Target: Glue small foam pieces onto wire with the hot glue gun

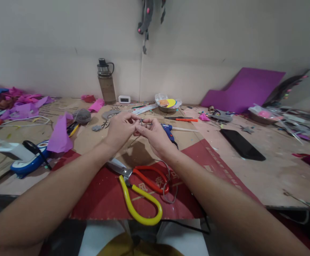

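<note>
Honestly, with left hand point(123, 128) and right hand point(156, 136) pinched nearly closed around a tiny piece point(145, 124) I can't identify, go gently; scissors point(127, 172) lie near the bench's point(258, 181) front edge.

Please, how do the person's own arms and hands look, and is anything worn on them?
The left forearm and right forearm are bare, with no sleeve in view. The left hand and right hand are ungloved; no watch or bracelet shows.
</note>
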